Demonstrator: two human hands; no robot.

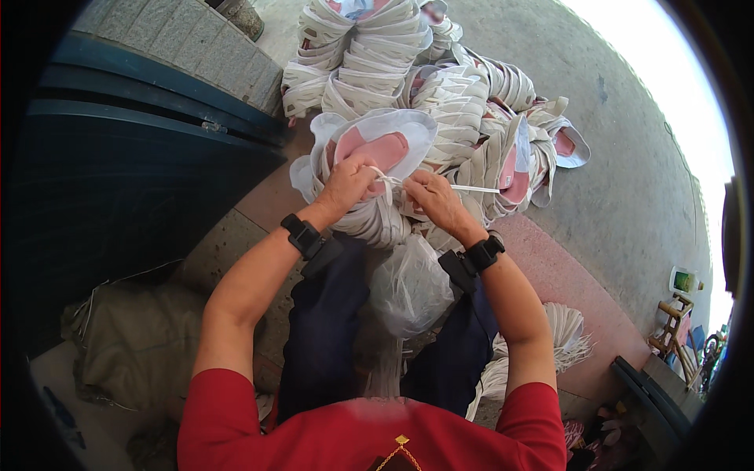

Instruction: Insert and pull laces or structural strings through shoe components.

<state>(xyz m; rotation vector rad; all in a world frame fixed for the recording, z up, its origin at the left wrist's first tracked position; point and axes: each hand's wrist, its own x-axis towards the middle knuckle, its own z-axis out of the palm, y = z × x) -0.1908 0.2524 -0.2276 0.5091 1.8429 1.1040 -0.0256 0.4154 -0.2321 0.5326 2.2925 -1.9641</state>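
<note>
Head view, left hand (351, 185) and right hand (436, 201) pinching white lace (388, 182), bundled shoe uppers (385, 147) beneath

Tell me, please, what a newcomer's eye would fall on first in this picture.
The heap of white shoe parts with pink insides at the top centre would likely catch the eye first. At its near edge, the left hand and right hand pinch a white lace. The red shirt along the bottom edge also stands out.

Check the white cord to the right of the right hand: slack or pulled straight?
Pulled straight: from the right hand, the white cord runs without sag toward a pink-lined shoe upper.
</note>
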